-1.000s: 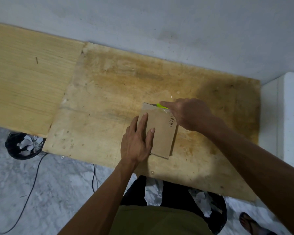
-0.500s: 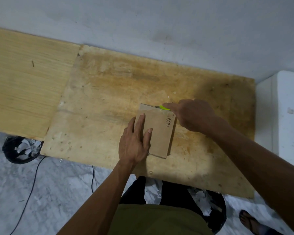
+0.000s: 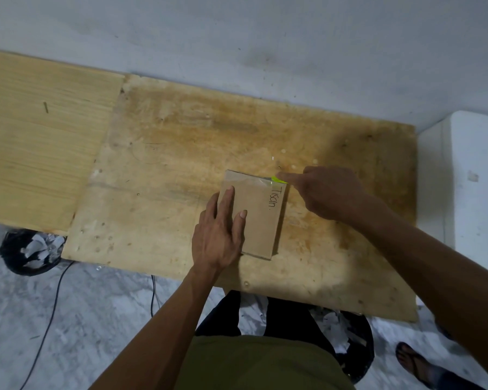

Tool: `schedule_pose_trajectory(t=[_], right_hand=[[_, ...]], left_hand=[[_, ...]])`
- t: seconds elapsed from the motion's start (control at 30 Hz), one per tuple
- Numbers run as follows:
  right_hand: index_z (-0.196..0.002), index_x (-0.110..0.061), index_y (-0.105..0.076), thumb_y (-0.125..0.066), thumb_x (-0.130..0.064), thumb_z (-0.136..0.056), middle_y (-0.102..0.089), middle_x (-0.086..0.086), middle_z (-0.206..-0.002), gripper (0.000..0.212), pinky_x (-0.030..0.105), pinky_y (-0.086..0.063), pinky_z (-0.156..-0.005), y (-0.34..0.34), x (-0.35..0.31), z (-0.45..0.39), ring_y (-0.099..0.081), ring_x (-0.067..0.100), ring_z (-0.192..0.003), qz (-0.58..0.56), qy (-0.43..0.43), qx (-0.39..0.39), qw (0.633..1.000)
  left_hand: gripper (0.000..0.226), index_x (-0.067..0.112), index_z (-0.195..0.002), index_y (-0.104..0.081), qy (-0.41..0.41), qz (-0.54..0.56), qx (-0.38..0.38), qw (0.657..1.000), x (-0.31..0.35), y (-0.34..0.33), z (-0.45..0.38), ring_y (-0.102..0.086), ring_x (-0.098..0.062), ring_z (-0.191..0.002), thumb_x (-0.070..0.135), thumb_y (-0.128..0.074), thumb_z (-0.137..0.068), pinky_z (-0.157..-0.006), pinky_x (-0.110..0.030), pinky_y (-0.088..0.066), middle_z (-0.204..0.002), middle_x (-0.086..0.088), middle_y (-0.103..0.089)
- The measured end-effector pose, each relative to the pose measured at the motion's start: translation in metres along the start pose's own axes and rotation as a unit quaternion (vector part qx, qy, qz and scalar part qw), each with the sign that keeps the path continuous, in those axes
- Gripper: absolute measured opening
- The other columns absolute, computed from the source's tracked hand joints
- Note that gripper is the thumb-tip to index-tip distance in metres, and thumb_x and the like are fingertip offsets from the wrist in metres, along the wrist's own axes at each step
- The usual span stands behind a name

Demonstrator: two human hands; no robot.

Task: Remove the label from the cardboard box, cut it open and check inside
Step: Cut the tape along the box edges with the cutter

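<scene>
1. Pressing flat with spread fingers, the left hand (image 3: 219, 237) pinned the cardboard box (image 3: 258, 218) to the plywood table (image 3: 164, 170).
2. The right hand (image 3: 326, 190) gripped a yellow-green cutter (image 3: 279, 179) at the box's far taped edge.
3. No label was visible — the box remained shut, its inside unchecked.

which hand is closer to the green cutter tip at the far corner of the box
Right. The right hand holds the green cutter at the cardboard box's far right corner; the left hand lies flat on the box's near left part, away from it.
</scene>
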State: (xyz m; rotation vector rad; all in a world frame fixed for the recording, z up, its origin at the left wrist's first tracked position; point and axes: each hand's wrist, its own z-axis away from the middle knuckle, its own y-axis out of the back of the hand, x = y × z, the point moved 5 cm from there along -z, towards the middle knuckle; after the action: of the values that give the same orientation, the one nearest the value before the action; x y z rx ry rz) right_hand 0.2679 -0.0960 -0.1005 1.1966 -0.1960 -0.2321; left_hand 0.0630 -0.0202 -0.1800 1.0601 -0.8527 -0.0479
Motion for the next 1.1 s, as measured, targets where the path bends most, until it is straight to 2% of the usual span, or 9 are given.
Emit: schedule_pose_trajectory(t=[0.17,0.23,0.3,0.47,0.67,0.87,1.1], right_hand=[[-0.146,-0.053,-0.020,-0.030,-0.029,-0.102,-0.060,-0.001,-0.108,0.051,0.026,-0.022,-0.048,-0.003,0.006,0.004,-0.061,0.025,-0.083,0.002,-0.010,-0.009,1.000],[-0.147,-0.053,-0.019,-0.029,-0.029,-0.103,-0.060,-0.001,-0.108,0.051,0.025,-0.022,-0.047,-0.004,0.008,0.005,-0.058,0.024,-0.078,0.005,-0.012,-0.011,1.000],[-0.146,-0.054,-0.019,-0.029,-0.032,-0.104,-0.060,-0.002,-0.107,0.049,0.025,-0.027,-0.049,-0.004,0.011,0.008,-0.056,0.022,-0.075,0.005,-0.014,-0.008,1.000],[-0.145,-0.055,-0.020,-0.028,-0.033,-0.105,-0.061,-0.003,-0.109,0.047,0.030,-0.037,-0.058,-0.007,0.017,0.014,-0.063,0.026,-0.087,-0.004,-0.015,-0.010,1.000],[-0.146,-0.053,-0.019,-0.028,-0.036,-0.105,-0.060,-0.002,-0.104,0.045,0.030,-0.041,-0.058,-0.012,0.027,0.021,-0.055,0.021,-0.072,-0.011,-0.025,-0.009,1.000],[-0.146,-0.052,-0.016,-0.031,-0.037,-0.104,-0.058,-0.002,-0.097,0.047,0.033,-0.053,-0.060,-0.023,0.034,0.032,-0.058,0.020,-0.066,-0.015,-0.031,-0.002,0.999],[-0.147,-0.050,-0.023,-0.030,-0.038,-0.103,-0.058,-0.001,-0.096,0.046,0.036,-0.054,-0.062,-0.039,0.044,0.037,-0.057,0.021,-0.070,-0.083,-0.037,0.011,0.996]], left_hand=[[0.057,0.037,-0.153,-0.021,-0.004,0.006,0.001,1.000,0.000,0.000,0.000,-0.046,-0.030,-0.131,0.055,-0.033,-0.101,-0.094,-0.050,-0.050,-0.157,-0.004,-0.032],[0.057,0.037,-0.153,-0.020,-0.002,0.006,-0.001,1.000,-0.001,0.000,0.000,-0.046,-0.031,-0.132,0.055,-0.033,-0.101,-0.095,-0.050,-0.049,-0.157,-0.004,-0.031],[0.057,0.037,-0.153,-0.020,-0.003,0.005,-0.002,1.000,-0.001,-0.001,0.000,-0.046,-0.031,-0.132,0.056,-0.032,-0.101,-0.095,-0.051,-0.050,-0.157,-0.005,-0.031],[0.057,0.038,-0.153,-0.018,-0.001,0.003,-0.006,1.000,-0.002,-0.003,0.000,-0.046,-0.031,-0.132,0.057,-0.031,-0.101,-0.094,-0.053,-0.050,-0.157,-0.004,-0.031],[0.056,0.038,-0.153,-0.019,-0.005,-0.008,-0.007,1.000,0.000,-0.003,-0.001,-0.047,-0.032,-0.130,0.056,-0.031,-0.101,-0.092,-0.053,-0.050,-0.156,-0.005,-0.032],[0.056,0.039,-0.153,-0.020,0.003,-0.009,-0.012,1.000,0.001,-0.001,0.000,-0.044,-0.032,-0.133,0.057,-0.030,-0.101,-0.096,-0.051,-0.048,-0.158,-0.004,-0.030],[0.056,0.040,-0.152,-0.018,-0.006,-0.014,-0.019,1.000,0.001,-0.001,-0.001,-0.046,-0.032,-0.131,0.058,-0.028,-0.100,-0.094,-0.053,-0.050,-0.158,-0.004,-0.031]])
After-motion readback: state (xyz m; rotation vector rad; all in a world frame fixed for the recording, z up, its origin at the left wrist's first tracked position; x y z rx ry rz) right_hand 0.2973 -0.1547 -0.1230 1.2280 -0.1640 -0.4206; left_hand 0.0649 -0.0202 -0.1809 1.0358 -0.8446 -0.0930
